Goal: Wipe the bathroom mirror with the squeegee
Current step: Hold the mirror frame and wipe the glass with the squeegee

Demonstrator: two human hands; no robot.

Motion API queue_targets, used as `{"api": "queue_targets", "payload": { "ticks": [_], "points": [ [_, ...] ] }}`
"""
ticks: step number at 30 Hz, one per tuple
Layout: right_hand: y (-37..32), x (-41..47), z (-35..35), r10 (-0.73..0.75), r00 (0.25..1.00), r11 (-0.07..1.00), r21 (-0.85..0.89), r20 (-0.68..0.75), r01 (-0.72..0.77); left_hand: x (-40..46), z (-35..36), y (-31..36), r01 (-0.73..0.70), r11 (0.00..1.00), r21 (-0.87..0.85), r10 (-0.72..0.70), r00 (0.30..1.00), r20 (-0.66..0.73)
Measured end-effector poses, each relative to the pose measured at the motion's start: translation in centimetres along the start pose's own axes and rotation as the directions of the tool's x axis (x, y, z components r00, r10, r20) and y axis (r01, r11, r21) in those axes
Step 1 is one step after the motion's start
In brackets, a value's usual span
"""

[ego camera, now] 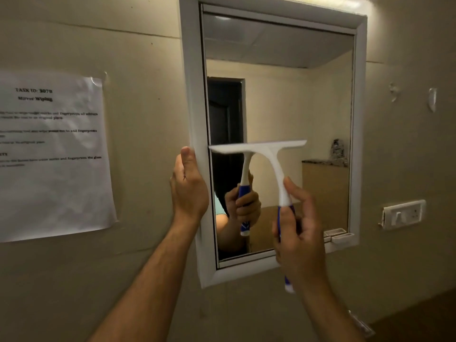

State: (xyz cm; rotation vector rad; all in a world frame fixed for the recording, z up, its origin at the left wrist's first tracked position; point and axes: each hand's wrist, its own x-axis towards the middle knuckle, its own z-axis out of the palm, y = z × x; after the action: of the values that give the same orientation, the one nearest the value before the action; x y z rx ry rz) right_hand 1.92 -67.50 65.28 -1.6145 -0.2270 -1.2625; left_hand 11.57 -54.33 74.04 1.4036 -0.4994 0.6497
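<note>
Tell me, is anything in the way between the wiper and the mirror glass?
Nothing visible. The right hand holds the squeegee with its blade on the mirror glass. The left hand grips only the frame's edge, off the glass.

A single head-worn camera looks forward and slightly upward at a beige wall, close enough that both forearms reach in from the bottom edge. The white-framed mirror [278,95] fills the middle of the wide-angle view, seen a little from its left, so its frame leans and bends toward the edges. A printed sheet [53,154] sits at the left edge, a switch plate [404,214] at the right.
</note>
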Motion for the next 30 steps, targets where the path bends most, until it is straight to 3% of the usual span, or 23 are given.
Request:
{"api": "queue_targets", "payload": {
  "ticks": [5, 14, 20, 26, 30],
  "points": [
    [1.6, -4.6, -0.6, 0.117, 0.993, 0.992, 0.035, 0.028, -0.118, 0.0, 0.0, 0.0, 0.004, 1.000, -0.015, -0.004, 1.000, 0.004],
    [0.3, -2.6, -0.9, 0.101, 0.994, 0.995, 0.006, 0.044, -0.102, -0.2, 0.2, 0.1, 0.010, 1.000, 0.003, -0.010, 1.000, -0.027],
    [2.2, -8.9, -1.3, 0.257, 0.966, 0.964, 0.060, 0.040, -0.259, -0.2, 0.3, -0.1, 0.015, 1.000, 0.002, -0.015, 0.999, -0.032],
    [0.5, -4.7, -1.6, 0.177, 0.982, 0.983, 0.040, 0.061, -0.180, 0.0, 0.3, -0.2, 0.006, 1.000, -0.003, -0.006, 0.999, -0.033],
    [1.4, -6.2, -1.5, 0.199, 0.977, 0.979, 0.032, 0.070, -0.202, -0.2, 0.3, -0.2, 0.003, 1.000, 0.003, -0.003, 0.999, -0.038]
  ]
}}
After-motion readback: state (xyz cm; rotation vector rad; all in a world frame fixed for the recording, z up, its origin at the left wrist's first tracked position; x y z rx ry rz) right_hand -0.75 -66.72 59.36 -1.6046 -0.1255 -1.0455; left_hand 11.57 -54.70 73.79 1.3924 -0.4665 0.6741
